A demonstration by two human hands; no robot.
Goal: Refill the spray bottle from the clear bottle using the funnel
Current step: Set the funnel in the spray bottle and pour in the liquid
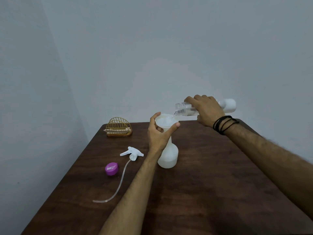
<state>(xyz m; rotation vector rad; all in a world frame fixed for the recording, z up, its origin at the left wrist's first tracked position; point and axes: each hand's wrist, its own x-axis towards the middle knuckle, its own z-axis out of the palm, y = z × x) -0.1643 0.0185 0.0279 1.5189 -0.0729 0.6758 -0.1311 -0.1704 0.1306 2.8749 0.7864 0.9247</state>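
Observation:
A white spray bottle (168,156) stands upright on the dark wooden table (211,184) with a white funnel (165,121) in its neck. My left hand (160,133) grips the funnel around its rim and cone. My right hand (204,109) holds the clear bottle (184,108) tipped almost level, mouth to the left just above the funnel's right edge. A thin stream of liquid runs from the mouth into the funnel. The spray bottle's lower body looks filled with pale liquid.
The white trigger sprayer head (133,152) with its long clear dip tube (118,185) lies on the table left of the spray bottle. A purple cap (111,169) sits beside it. A gold wire napkin holder (119,127) stands at the far left corner, near the wall.

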